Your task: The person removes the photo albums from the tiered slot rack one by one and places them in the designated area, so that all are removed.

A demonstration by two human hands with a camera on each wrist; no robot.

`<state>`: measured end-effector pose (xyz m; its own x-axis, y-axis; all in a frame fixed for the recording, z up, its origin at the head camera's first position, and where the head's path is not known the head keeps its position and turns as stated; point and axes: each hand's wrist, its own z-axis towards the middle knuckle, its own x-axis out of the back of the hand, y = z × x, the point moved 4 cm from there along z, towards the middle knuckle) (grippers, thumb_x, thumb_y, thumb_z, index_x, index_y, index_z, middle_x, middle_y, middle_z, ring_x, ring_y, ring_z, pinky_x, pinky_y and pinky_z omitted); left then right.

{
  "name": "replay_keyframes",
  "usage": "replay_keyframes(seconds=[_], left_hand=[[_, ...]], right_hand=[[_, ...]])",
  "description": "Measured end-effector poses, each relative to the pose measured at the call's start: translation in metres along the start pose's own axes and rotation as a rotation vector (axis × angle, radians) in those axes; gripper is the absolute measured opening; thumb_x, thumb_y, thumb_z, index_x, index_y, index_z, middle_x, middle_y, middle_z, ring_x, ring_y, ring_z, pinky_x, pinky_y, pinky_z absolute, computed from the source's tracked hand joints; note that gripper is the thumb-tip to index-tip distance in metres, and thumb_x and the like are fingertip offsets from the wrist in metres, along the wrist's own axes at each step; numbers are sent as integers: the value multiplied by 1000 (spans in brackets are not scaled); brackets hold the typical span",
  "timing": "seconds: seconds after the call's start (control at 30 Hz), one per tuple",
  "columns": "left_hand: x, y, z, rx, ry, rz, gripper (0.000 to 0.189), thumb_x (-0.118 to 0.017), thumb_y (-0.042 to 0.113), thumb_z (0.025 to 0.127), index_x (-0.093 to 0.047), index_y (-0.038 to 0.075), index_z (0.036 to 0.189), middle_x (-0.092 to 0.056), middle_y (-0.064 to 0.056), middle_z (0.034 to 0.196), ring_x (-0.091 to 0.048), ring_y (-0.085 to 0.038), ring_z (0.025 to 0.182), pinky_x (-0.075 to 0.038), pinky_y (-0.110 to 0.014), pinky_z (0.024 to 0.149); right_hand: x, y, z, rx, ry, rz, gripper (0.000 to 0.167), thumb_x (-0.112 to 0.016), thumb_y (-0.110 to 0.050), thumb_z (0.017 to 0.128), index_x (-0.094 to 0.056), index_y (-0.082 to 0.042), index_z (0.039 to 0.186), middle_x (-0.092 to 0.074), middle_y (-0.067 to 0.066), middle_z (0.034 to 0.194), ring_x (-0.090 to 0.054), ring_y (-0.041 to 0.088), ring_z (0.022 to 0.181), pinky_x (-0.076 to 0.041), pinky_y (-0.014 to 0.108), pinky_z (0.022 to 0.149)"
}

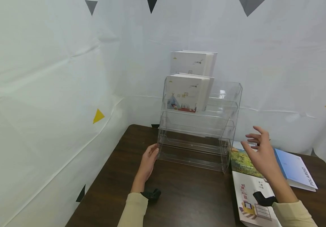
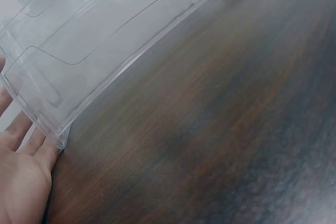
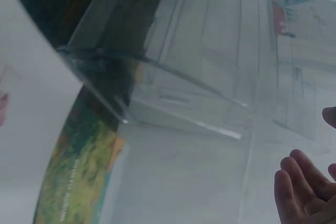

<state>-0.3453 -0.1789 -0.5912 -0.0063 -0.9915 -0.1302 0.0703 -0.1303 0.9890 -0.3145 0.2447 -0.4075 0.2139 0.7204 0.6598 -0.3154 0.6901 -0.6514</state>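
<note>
A clear acrylic tiered rack stands on the dark wooden table. Two white books are propped in its upper tiers at the left: a front book and a rear book. My left hand touches the rack's lower left side. In the left wrist view, the fingers of that hand lie along the rack's side edge. Held above the books at the right, my right hand is apart from the rack, its fingers loosely bent with nothing in them.
Right of the rack lie a white illustrated book, a book with a green and yellow landscape cover, and a blue and white book lettered POLAROID. White cloth with printed triangles surrounds the table.
</note>
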Motion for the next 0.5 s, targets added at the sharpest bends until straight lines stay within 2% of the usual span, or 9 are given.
replay_keyframes(seconds=[0.1,0.13,0.2,0.27,0.33,0.5], left_hand=[[1,0,0,1,0,-10,54,-54,37,115,-44,9,160,-41,-16,169,-33,-33,162,-26,-57,134],[1,0,0,1,-1,-12,55,-54,38,115,-44,9,160,-41,-16,169,-33,-33,162,-26,-57,134],[1,0,0,-1,-2,-7,56,-54,38,115,-43,9,160,-41,-16,169,-32,-34,162,-26,-58,134],[2,0,0,-2,-2,-5,56,-54,39,114,-43,9,160,-41,-16,169,-33,-34,162,-26,-59,133],[2,0,0,-5,-1,-4,56,-55,39,114,-44,9,160,-41,-16,168,-33,-35,162,-26,-59,133],[2,3,-1,-13,-12,-10,55,-54,38,115,-44,8,160,-41,-17,168,-33,-35,162,-26,-59,133]], right_hand=[[-3,-19,17,63,37,29,76,-62,-27,111,-17,-14,170,-60,24,141,-60,37,124,-49,22,95],[-4,-25,22,80,41,40,74,-63,-27,111,-19,-15,170,-61,22,140,-61,31,122,-46,16,91],[-7,-36,32,115,45,74,73,-64,-26,110,-23,-16,169,-62,21,138,-60,22,120,-43,10,90],[-10,-46,42,140,46,97,72,-65,-25,110,-24,-17,169,-63,20,138,-59,13,118,-44,11,91],[-12,-54,52,158,46,122,72,-65,-23,109,-25,-17,168,-62,20,140,-57,11,119,-45,14,93],[-17,-68,77,161,37,183,71,-65,-21,109,-26,-14,168,-58,22,145,-56,29,127,-47,25,98]])
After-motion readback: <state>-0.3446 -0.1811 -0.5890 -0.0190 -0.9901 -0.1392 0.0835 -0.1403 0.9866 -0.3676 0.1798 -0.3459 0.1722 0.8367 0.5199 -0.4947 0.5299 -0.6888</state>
